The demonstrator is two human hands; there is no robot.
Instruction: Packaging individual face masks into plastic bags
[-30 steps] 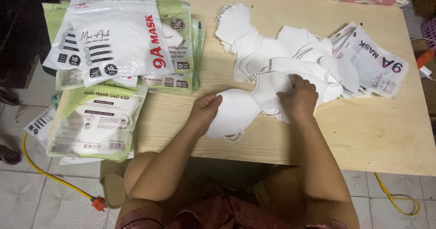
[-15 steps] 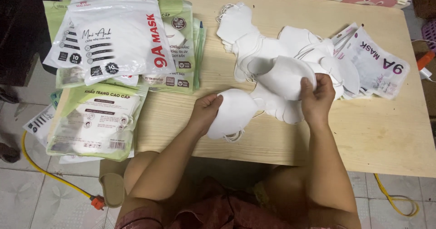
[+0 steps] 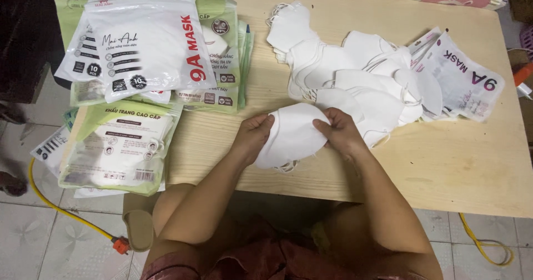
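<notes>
Both the left hand point(image 3: 251, 138) and right hand point(image 3: 340, 133) are grasping one white face mask point(image 3: 291, 135) near the bench's point(image 3: 444, 169) front edge, filled packets point(image 3: 139, 47) already lying at its left edge, loose masks point(image 3: 355, 80) waiting behind.

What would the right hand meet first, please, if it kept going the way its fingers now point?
The right hand points left across the white mask it holds; beyond that, probably the left hand gripping the opposite edge.

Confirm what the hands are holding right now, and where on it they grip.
Both hands hold one small stack of white face masks: the left hand grips its left edge, the right hand its right edge, just above the wooden table.
</notes>
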